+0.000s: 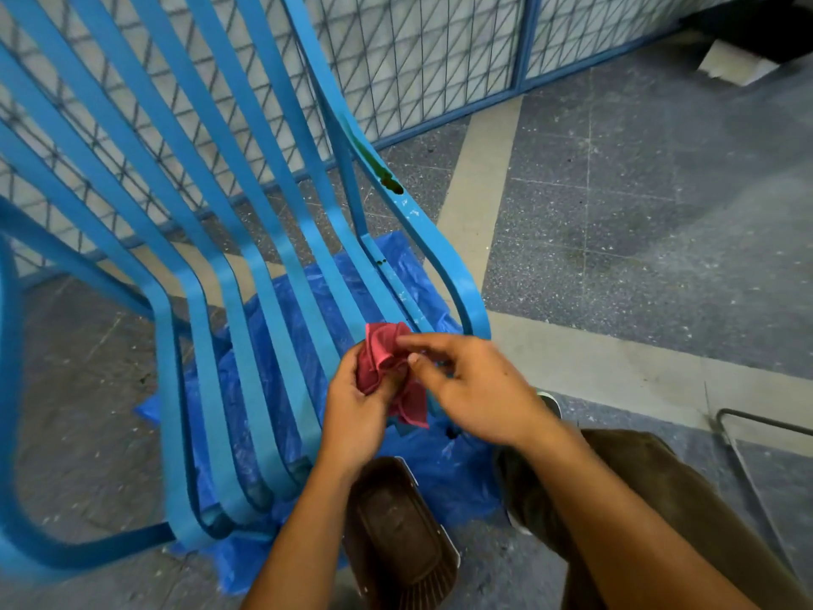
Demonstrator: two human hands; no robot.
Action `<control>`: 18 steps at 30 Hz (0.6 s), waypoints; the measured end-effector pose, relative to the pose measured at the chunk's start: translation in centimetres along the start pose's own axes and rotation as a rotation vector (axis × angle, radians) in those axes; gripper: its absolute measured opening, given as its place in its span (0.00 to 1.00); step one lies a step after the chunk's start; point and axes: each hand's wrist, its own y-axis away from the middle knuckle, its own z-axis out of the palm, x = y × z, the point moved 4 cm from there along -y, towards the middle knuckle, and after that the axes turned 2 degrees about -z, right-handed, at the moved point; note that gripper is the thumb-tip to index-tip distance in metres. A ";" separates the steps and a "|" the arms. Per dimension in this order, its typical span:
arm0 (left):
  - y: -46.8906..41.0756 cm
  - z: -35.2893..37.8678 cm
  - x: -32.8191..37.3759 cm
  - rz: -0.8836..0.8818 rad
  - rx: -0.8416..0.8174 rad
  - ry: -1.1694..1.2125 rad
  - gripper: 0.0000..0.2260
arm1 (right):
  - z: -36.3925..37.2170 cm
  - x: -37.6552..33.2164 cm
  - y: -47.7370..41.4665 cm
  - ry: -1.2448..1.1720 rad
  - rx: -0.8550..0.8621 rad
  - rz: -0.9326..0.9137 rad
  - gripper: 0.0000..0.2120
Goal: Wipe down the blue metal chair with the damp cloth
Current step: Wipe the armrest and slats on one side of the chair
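Both hands meet over the near right edge of the blue metal chair (272,266). The left hand (352,416) grips the bunched red cloth (380,361), and the right hand (479,389) pinches its upper fold. Blue plastic sheeting (448,473) lies beneath the chair.

Chair (418,222): top of the back and the left side are cut by the frame edges; the near-left rail is blurred.
Cloth (387,358): partly hidden behind left hand (352,416) and right hand (479,389); cannot tell whether it touches the chair.
Sheet (444,473): mostly hidden under the slats.
Dark object (396,521) below the left wrist: cut by the bottom edge, kind undetermined.
Shoe (550,402): only the toe shows.
Wire frame (748,422): cut by the right edge.
Card (730,63): blurred.
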 end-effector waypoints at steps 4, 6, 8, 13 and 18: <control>-1.0 0.1 0.4 -0.012 -0.016 0.016 0.13 | -6.0 -1.1 -2.7 0.119 0.323 -0.162 0.13; -1.8 0.2 0.6 -0.013 -0.044 -0.007 0.14 | -8.1 -1.1 -4.4 0.257 0.374 -0.211 0.13; -2.7 0.6 1.1 0.004 -0.068 -0.046 0.16 | -8.8 -0.6 -6.2 0.313 0.357 -0.209 0.13; -7.5 3.3 1.3 0.078 -0.104 -0.245 0.22 | -8.1 -0.1 -10.9 0.325 0.286 -0.247 0.14; -13.2 6.9 0.4 0.126 -0.121 -0.650 0.28 | -8.0 0.5 -12.7 0.205 0.254 -0.209 0.12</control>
